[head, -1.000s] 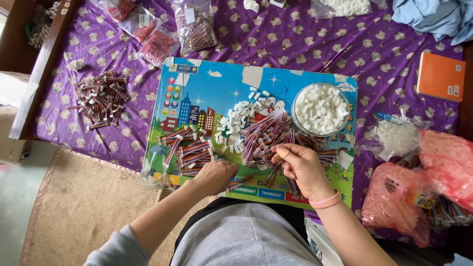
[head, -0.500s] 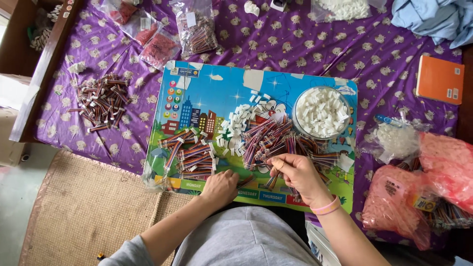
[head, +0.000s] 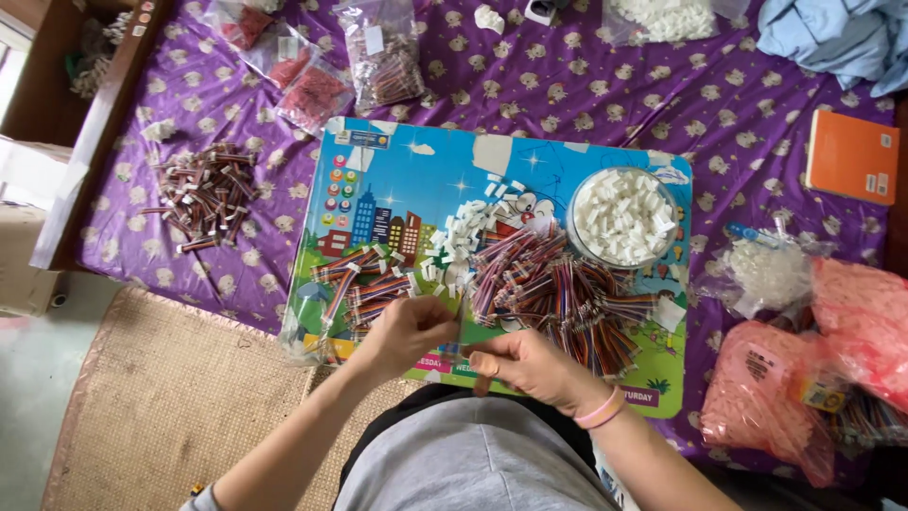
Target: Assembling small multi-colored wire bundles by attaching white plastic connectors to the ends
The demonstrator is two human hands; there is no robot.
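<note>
Both hands meet at the near edge of a colourful cartoon board (head: 416, 170) that lies on a purple patterned cloth (head: 530, 85). The left hand (head: 409, 333) and the right hand (head: 530, 367) are drawn close together, fingertips almost touching, and between them they pinch a thin bundle of multicoloured wires (head: 458, 333) — too small to tell exactly how each finger sits. The right wrist wears a pink band (head: 602, 411).

Just beyond the hands, a big loose heap of the same wire bundles (head: 558, 284) covers the middle of the board, with a smaller, tidier group of bundles (head: 364, 284) to its left. Small white connectors (head: 461, 244) are scattered between the two heaps, and a clear round bowl (head: 577, 189) full of them stands at the board's far right corner.

Off the board, another pile of wire bundles (head: 203, 194) lies on the cloth to the left. Pink plastic bags (head: 766, 397) sit on the right — near them a clear bag of white pieces (head: 766, 274). An orange notebook (head: 851, 156) lies far right, and a woven mat (head: 161, 407) covers the floor at near left.
</note>
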